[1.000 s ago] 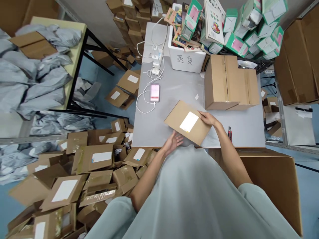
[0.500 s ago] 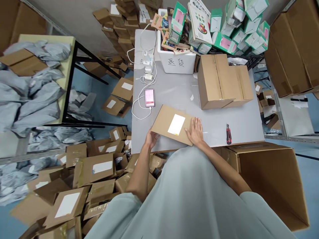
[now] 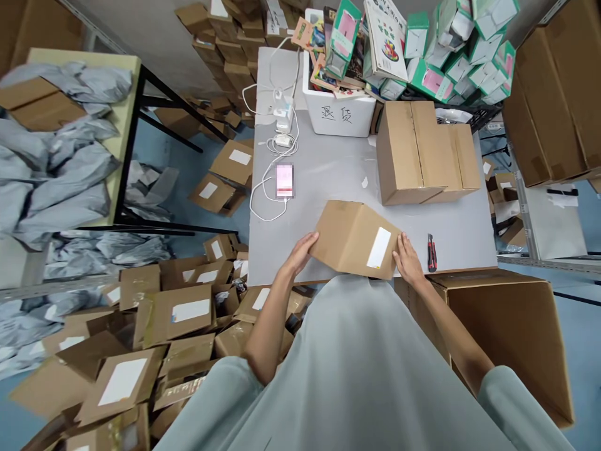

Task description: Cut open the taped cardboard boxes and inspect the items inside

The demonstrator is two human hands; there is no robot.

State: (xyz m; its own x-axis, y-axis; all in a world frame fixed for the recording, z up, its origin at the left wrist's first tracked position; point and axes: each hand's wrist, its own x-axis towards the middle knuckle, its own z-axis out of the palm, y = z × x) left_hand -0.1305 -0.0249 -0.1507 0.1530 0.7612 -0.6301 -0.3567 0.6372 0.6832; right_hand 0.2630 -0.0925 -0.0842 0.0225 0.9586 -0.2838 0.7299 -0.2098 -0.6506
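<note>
The left hand (image 3: 300, 254) and right hand (image 3: 409, 260) clasped opposite ends of a labelled cardboard box (image 3: 342, 235), probably steadying it at the front edge of the counter (image 3: 328, 163).

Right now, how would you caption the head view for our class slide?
Left hand and right hand touch a cardboard box from opposite sides at the grey table.

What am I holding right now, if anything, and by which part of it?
A rectangular brown cardboard box with a white label, held between the left hand at its left edge and the right hand at its right edge.
</note>
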